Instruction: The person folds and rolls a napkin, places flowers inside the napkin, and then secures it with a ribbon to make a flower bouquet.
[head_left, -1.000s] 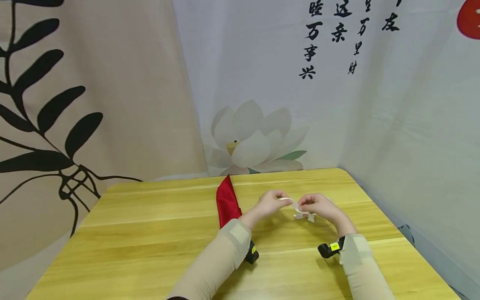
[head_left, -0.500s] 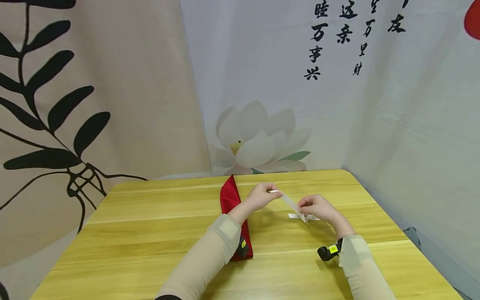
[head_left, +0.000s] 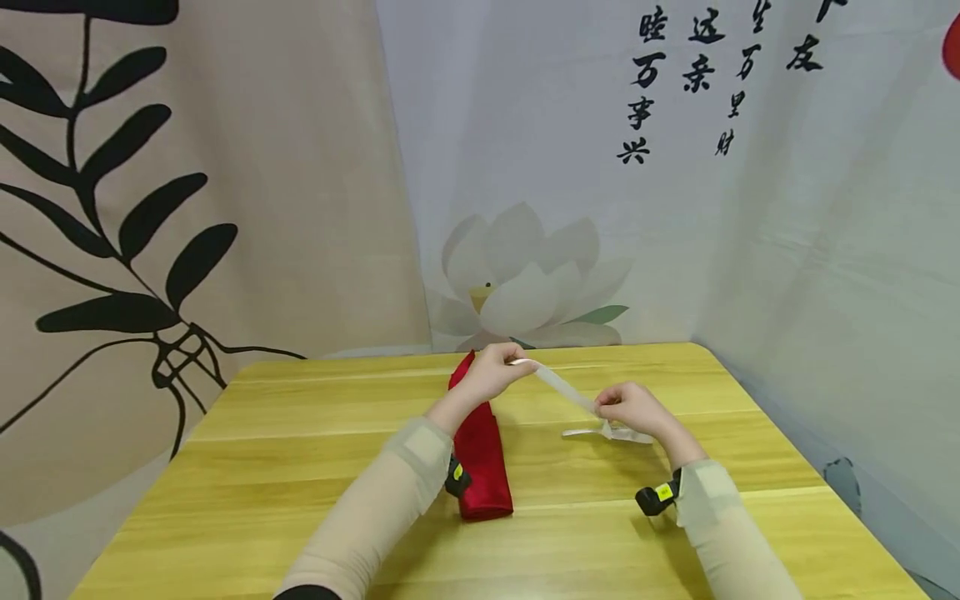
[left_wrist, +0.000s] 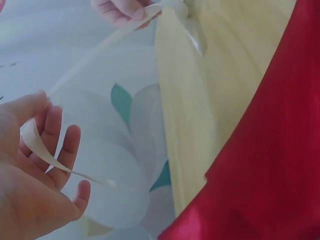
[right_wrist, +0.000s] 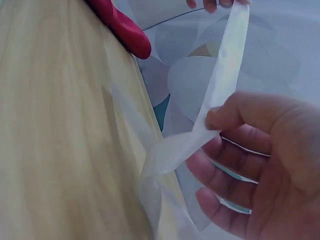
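Note:
A white ribbon [head_left: 561,385] runs on a slant between the two hands over the table. My left hand [head_left: 492,372], higher and farther back, pinches it between thumb and forefinger; in the left wrist view a short tail of the ribbon [left_wrist: 42,150] curls past the palm. My right hand [head_left: 636,408] pinches the ribbon lower down. Below those fingertips, the right wrist view shows the ribbon [right_wrist: 172,152] folding and twisting into loose strands. Beneath the left forearm lies a long folded piece of shiny red cloth [head_left: 483,467], partly hidden by that arm.
The wooden table [head_left: 300,467] has its far edge against a printed curtain [head_left: 525,167] with a lotus and dark lettering. A black wrist camera [head_left: 656,497] sits on the right wrist, another black camera [head_left: 457,477] on the left.
My left hand has moved left and away, drawing the ribbon into a longer, straighter span. My right hand has stayed nearly in place. More of the red cloth's near end shows.

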